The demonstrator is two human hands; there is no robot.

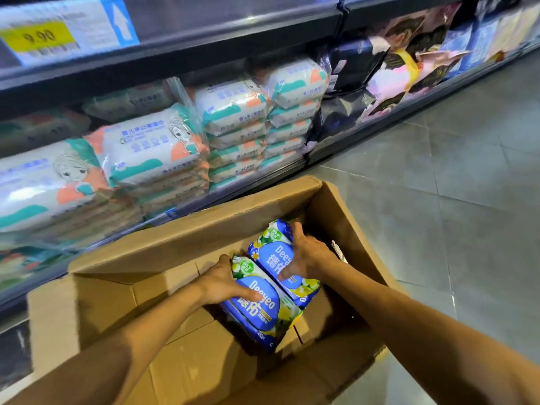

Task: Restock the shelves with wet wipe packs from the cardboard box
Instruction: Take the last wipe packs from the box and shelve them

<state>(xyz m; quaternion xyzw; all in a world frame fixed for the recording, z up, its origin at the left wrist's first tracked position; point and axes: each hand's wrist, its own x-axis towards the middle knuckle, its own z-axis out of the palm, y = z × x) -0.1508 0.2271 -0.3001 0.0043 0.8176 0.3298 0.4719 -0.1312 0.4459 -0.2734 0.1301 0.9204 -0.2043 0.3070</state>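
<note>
The left hand (225,283) grips one blue wet wipe pack (260,312) and the right hand (306,254) grips the other pack (273,258) beside it, both down inside the cardboard box (175,244), so I think neither is on the shelf (233,195) yet.

Shelf (380,121) w/ stacked wipe packs (233,112); cardboard box (175,244) on tiled floor (453,171).
</note>
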